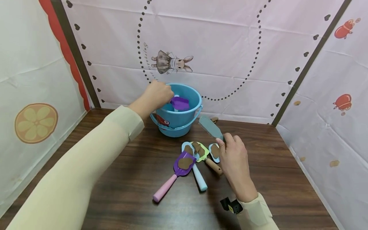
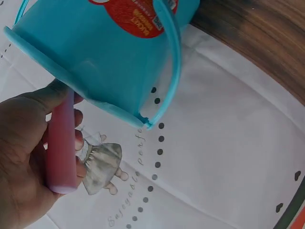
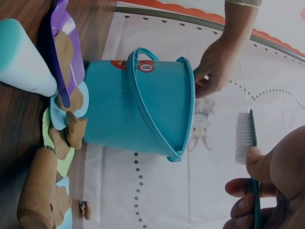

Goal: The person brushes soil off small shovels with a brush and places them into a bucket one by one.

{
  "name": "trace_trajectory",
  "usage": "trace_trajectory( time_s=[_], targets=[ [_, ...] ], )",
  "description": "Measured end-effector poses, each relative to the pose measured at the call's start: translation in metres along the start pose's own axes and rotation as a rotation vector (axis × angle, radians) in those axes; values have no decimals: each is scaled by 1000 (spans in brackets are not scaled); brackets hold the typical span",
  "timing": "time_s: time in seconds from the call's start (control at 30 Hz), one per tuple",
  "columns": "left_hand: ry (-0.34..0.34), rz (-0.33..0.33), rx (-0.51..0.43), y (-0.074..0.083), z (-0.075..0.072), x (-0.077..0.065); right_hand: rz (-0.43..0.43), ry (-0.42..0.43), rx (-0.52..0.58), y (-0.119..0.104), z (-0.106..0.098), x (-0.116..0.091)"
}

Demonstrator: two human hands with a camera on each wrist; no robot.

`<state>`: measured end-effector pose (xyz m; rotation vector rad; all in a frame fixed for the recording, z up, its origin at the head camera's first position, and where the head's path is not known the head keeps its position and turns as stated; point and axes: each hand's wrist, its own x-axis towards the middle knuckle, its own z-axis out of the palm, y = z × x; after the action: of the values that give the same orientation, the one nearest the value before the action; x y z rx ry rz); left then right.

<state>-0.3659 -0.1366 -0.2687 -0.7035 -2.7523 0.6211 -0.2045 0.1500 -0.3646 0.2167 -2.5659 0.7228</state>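
By the curled fingers of the left hand (image 1: 159,92), a pink handle (image 2: 62,143) is gripped at the bucket's rim, and the purple scoop blade (image 1: 180,104) to which it belongs is held just beyond those fingers, inside the blue bucket (image 1: 177,119). By the thumb and fingers of the right hand (image 1: 234,156), a grey-green brush (image 1: 210,126) is pinched; its head is pointed away from them, toward the bucket, and white bristles are shown along one side.

Just beside the right fingers, on the tableward side, a small light-blue piece (image 1: 215,160) and a green tool (image 1: 206,153) with a wooden handle (image 1: 213,166) are seen. Farther to their left, a light-blue scoop (image 1: 199,177) is partly covered by a second purple scoop (image 1: 179,172). Brown patches are borne by all four. Beyond the left fingers, a rabbit print (image 1: 172,62) is displayed on the white cloth (image 1: 218,48).
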Motion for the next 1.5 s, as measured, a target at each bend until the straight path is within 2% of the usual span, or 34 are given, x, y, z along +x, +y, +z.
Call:
trace_trajectory(
  time_s=[0.2,0.4,0.53,0.83,1.0,1.07,1.17,1.37,1.43,1.5],
  targets=[
    [-97,30,8,5,-4,8,3,-4,6,-1,2,0],
    [-166,27,-32,-2,5,11,-1,-12,10,-3,5,-2],
    [-187,27,-63,-7,13,10,7,-25,8,-5,7,-3],
    [-162,-5,-155,-12,23,6,6,-28,9,-6,10,-4],
    [-86,-36,-250,-10,25,-1,0,-22,9,-5,11,-4],
    [-35,-53,-296,-5,25,-10,-6,-19,11,-5,11,-3],
    [57,-94,-374,8,26,-32,-17,-15,14,-4,11,-3],
    [261,-166,-562,44,28,-100,-28,1,11,-2,8,-3],
    [294,-189,-650,54,28,-121,-32,2,8,-2,7,-2],
    [299,-211,-728,63,28,-137,-38,4,3,-1,6,-2]
  ],
)
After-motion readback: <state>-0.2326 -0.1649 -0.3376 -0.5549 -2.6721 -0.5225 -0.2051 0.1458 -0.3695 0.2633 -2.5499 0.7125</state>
